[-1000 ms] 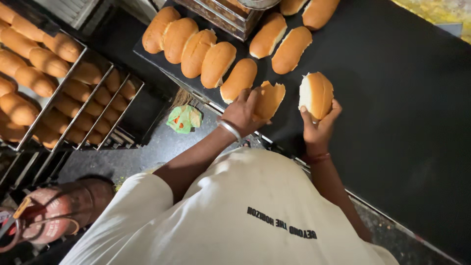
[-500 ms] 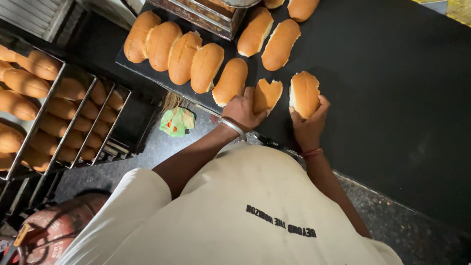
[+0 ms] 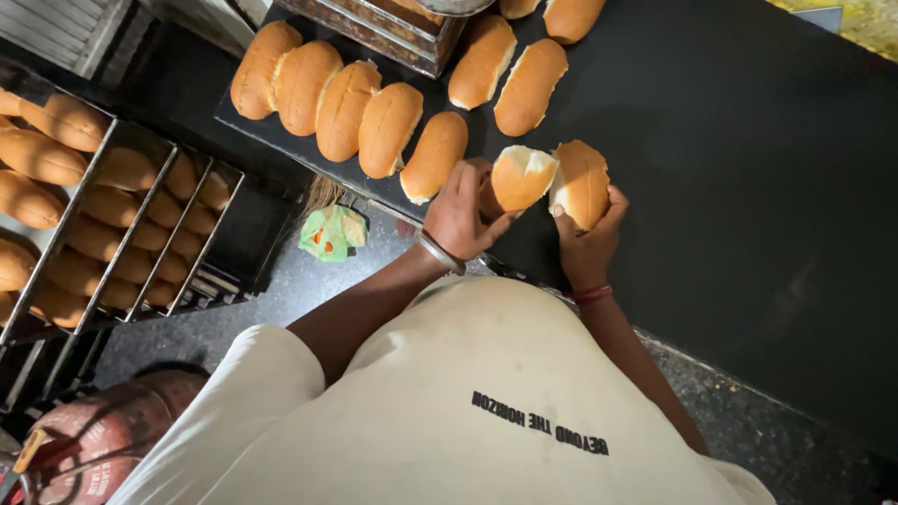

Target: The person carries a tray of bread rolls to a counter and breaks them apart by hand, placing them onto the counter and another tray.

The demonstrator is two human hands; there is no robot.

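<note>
Each hand has a bun half in its grip: the left hand (image 3: 460, 210) is curled around one bun half (image 3: 520, 178), the right hand (image 3: 587, 238) cups the other half (image 3: 582, 182), just beside it on the black tabletop (image 3: 748, 168). At ten o'clock, a row of whole buns (image 3: 344, 105); at nine, trays of loaves (image 3: 84, 187).

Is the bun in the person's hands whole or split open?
Split open: left hand and right hand hold the bun halves apart, white crumb showing.

A bakery – racked metal trays (image 3: 140, 224) of buns (image 3: 37, 154), rolls (image 3: 341, 108) on a dark counter (image 3: 748, 187)
</note>
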